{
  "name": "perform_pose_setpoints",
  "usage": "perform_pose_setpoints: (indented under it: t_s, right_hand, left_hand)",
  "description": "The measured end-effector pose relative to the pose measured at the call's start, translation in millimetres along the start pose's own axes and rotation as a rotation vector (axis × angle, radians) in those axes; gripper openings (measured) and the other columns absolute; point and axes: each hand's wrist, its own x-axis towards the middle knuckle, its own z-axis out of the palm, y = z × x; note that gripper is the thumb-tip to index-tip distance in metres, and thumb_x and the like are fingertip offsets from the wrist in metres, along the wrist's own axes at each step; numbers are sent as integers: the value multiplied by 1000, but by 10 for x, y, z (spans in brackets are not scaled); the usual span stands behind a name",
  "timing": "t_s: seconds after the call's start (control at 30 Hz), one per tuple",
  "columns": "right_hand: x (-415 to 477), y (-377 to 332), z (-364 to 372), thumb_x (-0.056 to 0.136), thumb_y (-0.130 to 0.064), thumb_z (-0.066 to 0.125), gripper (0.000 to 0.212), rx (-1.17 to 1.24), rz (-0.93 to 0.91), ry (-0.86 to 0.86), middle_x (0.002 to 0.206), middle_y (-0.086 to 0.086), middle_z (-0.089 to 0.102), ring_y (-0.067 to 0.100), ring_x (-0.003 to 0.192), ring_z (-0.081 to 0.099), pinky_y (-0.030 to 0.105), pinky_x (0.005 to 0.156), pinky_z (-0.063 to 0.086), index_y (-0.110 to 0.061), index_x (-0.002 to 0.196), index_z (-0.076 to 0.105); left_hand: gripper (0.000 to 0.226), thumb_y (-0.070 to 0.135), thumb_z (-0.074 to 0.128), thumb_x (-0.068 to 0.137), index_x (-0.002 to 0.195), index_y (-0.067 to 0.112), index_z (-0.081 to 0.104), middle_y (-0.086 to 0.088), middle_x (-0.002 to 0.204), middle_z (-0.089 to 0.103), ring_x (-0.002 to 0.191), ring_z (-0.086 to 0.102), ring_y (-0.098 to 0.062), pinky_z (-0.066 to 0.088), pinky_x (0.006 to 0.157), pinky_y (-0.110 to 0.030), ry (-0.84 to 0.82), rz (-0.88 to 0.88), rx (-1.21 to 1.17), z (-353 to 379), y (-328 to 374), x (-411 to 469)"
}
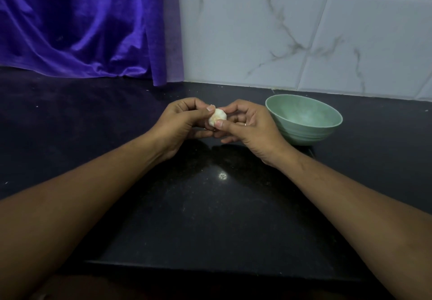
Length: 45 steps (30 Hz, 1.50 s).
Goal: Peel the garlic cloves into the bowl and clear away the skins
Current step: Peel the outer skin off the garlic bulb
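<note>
A small, white, papery-skinned garlic bulb [217,117] is held up between both hands, off the glossy black stone counter [210,217] and in the middle of the view, probably so that both thumbs can work on it at once; the left hand [180,124] grips it from the left, fingers curled behind it and the thumb tip [210,109] pressed on its upper left edge; the right hand [250,129] pinches it from the right, its thumb tip [221,123] on the lower front and its curled fingers wrapped round the far side, a thin ring [245,124] showing on one of them; so the fingers of both hands are clamped on the bulb, which sits between the two thumbs with most of its near face bare to the camera; the skin looks whole, so my judgement is that splitting or peeling has barely begun

A pale green, round, ribbed bowl [301,133] stands on the counter just beside the right hand, close enough that a peeled clove would need only a short drop; what shows of its inside holds no clove; behind, a purple velvet curtain [81,23] hangs to the left and white marble-veined wall tiles [280,30] run to the right
</note>
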Motion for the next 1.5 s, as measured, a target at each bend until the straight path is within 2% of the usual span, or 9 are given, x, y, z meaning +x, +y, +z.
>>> perform_pose_setpoints:
  t_s: [0.2, 0.33, 0.43, 0.57, 0.8, 0.93, 1.1, 1.3, 1.5]
  right_hand:
    - [12, 58, 16, 88, 2, 78, 23, -89, -78, 56, 93, 20, 74, 28, 78, 74, 38, 68, 64, -3, 107, 67]
    - [38, 53, 11, 89, 6, 75, 24, -82, -113, 102, 96, 19, 75, 26, 78, 74, 37, 64, 63, -2, 107, 62]
    - [47, 51, 16, 89, 5, 76, 24, -81, -111, 108, 95, 18, 76, 26, 76, 75, 36, 62, 61, -8, 103, 61]
    - [41, 48, 21, 87, 2, 79, 21, -89, -109, 91, 90, 14, 77, 26, 76, 74, 35, 63, 60, -4, 100, 64]
    - [31, 57, 27, 85, -9, 83, 18, -230, -199, 108, 86, 13, 75, 44, 76, 71, 48, 67, 60, -5, 95, 68]
    - [24, 52, 63, 86, -12, 81, 17, -282, -255, 74, 89, 9, 76, 40, 79, 73, 60, 74, 60, -8, 93, 67]
    - [28, 29, 93, 88, -3, 79, 22, -179, -228, 34, 96, 15, 76, 28, 84, 76, 41, 77, 62, -1, 106, 67]
    - [51, 17, 49, 86, 5, 78, 37, 10, -102, 60, 107, 24, 74, 23, 86, 72, 31, 75, 60, 1, 122, 68]
    - [37, -1, -13, 86, 1, 79, 32, 97, 26, 120, 99, 17, 78, 27, 90, 76, 37, 76, 62, 1, 117, 69]
  left_hand:
    - [18, 23, 66, 101, 92, 8, 66, -8, 83, 74, 72, 72, -15, 62, 67, -27, 44, -40, 19, 78, -3, 4]
    - [43, 44, 59, 103, 108, 1, 64, -7, 85, 72, 68, 67, -18, 59, 57, -28, 36, -12, 243, 119, -25, -7]
    - [41, 46, 52, 106, 103, 8, 65, -6, 80, 72, 62, 66, -22, 55, 53, -30, 52, 99, 448, 137, -45, -16]
    - [43, 43, 44, 110, 96, 10, 68, -5, 74, 67, 59, 64, -21, 54, 54, -30, 23, 136, 520, 132, -54, -27]
    - [45, 35, 42, 112, 81, 11, 65, -3, 61, 61, 51, 54, -15, 42, 47, -24, 59, 77, 408, 137, -65, -23]
    - [42, 30, 43, 111, 82, 11, 65, -2, 57, 58, 48, 50, -13, 38, 45, -23, 82, 52, 333, 155, -44, -41]
    - [43, 37, 45, 111, 88, 10, 68, -4, 58, 60, 47, 51, -15, 39, 42, -22, 75, 62, 217, 129, -27, -37]
    - [37, 40, 60, 104, 106, 5, 72, -13, 78, 70, 60, 64, -15, 51, 55, -26, 66, 73, 163, 133, -67, -2]
    - [22, 27, 66, 101, 116, 13, 75, -10, 92, 77, 71, 68, -16, 58, 63, -26, -3, 52, 202, 71, -41, -20]
